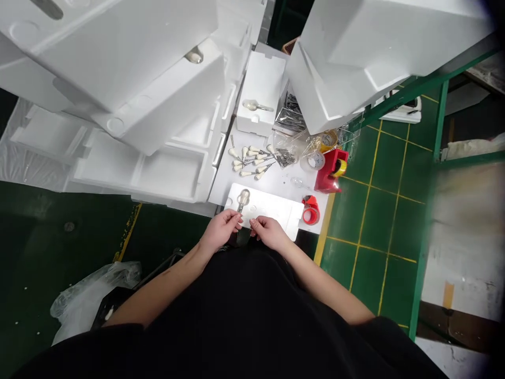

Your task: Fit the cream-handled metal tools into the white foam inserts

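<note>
My left hand (224,230) is closed, its fingertips pinching the lower end of a small brush (243,198) with a pale head, which looks wrapped in clear plastic. The brush lies over the near-left part of a white foam board (272,208). My right hand (270,232) is also closed in a pinch at the board's near edge; whatever its fingertips hold is too small to make out. Beyond the board, several loose brushes (252,160) with cream heads and metallic handles are scattered on the white table (221,184).
White foam boxes (169,168) are stacked at left, and more foam (315,79) leans at upper right. A wrapped brush (257,106) rests on a foam block (262,73). Right of the board are a red tape dispenser (326,176) and a red tape roll (311,215).
</note>
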{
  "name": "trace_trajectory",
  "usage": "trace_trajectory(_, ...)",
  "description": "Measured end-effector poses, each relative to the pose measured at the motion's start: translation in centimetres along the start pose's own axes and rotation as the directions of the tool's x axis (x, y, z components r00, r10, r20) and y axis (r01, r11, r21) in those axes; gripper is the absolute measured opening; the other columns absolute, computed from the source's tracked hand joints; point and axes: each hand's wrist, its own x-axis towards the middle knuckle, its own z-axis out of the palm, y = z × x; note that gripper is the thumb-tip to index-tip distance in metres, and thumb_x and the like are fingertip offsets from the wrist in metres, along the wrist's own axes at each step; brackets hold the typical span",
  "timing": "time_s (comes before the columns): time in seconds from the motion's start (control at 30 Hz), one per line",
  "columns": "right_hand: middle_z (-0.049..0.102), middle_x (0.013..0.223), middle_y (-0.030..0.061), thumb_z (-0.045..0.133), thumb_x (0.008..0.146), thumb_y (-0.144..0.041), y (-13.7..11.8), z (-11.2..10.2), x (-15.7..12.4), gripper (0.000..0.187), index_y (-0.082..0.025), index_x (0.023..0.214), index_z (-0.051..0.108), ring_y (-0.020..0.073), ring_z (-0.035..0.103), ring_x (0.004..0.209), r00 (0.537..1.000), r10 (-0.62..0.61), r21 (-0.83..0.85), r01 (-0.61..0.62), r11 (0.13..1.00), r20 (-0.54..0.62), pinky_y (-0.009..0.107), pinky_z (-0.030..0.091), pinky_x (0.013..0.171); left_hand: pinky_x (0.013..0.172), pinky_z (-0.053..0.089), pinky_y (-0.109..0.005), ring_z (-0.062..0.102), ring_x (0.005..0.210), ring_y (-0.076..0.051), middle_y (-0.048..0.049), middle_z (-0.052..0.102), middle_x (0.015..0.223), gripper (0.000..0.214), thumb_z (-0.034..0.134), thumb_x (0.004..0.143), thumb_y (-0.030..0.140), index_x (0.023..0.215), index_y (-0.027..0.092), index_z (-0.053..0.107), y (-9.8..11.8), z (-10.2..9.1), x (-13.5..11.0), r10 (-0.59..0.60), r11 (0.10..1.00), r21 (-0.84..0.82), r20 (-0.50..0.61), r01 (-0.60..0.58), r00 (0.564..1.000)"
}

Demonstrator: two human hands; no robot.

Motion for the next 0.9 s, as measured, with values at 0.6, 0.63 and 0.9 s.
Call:
trace_trajectory(0.6, 0.071, 0.075, -0.0002, 0.061, 0.084, -0.032, 1.7, 3.8, 10.7, 0.014, -0.022, 0.084, 0.052, 0.0135, 0.065, 0.058, 0.921, 0.207, 0.035, -0.207, 0.978, -0.331, 0.026, 0.05, 0.062, 0.115, 0.04, -0.043, 0.041, 0.143, -0.026, -0.017, 0.038, 0.157, 0.063, 0.049, 0.095, 0.025, 0.155, 0.016, 0.032, -6.8, -1.4, 11.8, 0.367, 0.861, 0.46, -0.264, -0.219, 0.892)
trace_trajectory(0.63, 0.071, 0.074, -0.0001, 0.061, 0.085, -0.033, 1.6, 3.7, 10.7, 0.014, -0.022, 0.084, 0.052, 0.0134, 0.065, 0.059, 0.923, 0.207, 0.016, -0.214, 0.977, -0.326, 0.026, 0.05, 0.063, 0.12, 0.032, -0.046, 0.033, 0.148, -0.026, -0.016, 0.035, 0.16, 0.061, 0.044, 0.097, 0.022, 0.155, 0.015, 0.031, -6.4, -1.4, 11.1, 0.412, 0.798, 0.532, -0.136, -0.284, 0.901)
trace_trajectory(0.9, 0.071, 0.075, 0.0113, 0.07, 0.08, -0.027, 1.2, 2.8, 11.0, 0.021, -0.015, 0.093, 0.06, 0.0194, 0.065, 0.06, 0.924, 0.331, -0.206, -0.367, 0.907, -0.191, 0.03, 0.048, 0.057, 0.119, -0.004, -0.067, 0.001, 0.156, -0.033, -0.0192, 0.008, 0.168, 0.081, 0.059, 0.091, 0.028, 0.159, 0.013, 0.019, -6.3, -0.7, 8.5, 0.14, 0.485, 0.784, 0.368, -0.387, 0.919)
